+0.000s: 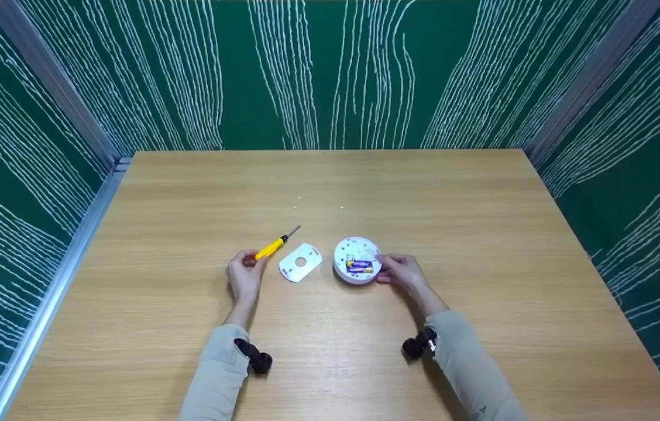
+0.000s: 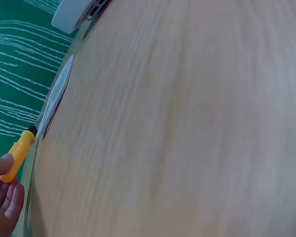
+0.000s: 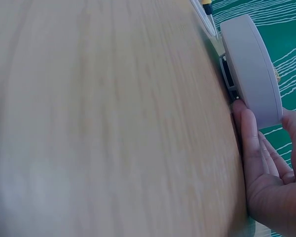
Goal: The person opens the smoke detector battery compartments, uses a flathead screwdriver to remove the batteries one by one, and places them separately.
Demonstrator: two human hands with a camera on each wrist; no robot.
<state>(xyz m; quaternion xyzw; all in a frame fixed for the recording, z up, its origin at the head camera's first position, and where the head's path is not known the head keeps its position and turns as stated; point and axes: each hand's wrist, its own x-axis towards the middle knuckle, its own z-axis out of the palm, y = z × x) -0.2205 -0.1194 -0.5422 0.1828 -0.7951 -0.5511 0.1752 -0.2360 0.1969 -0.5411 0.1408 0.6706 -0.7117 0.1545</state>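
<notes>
Left of the frame's centre, the left hand (image 1: 243, 276) pinches a slim yellow-handled screwdriver (image 1: 273, 245), its long axis slanting toward the upper right, past the white flat plate with a round hole (image 1: 311, 256) that lies between the hands, nearer the left. Right of the plate, the right hand (image 1: 402, 271) grips the right edge of a round white plastic case (image 1: 359, 250) with purple-and-yellow batteries (image 1: 359, 266) facing up. From here I can't make out the case's underside or the small markings, and the left wrist view cuts off part of the left hand and doesn't show the screwdriver's metal shaft.

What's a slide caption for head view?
Left hand holds yellow screwdriver; right hand grips round white device, flat white plate between.
</notes>
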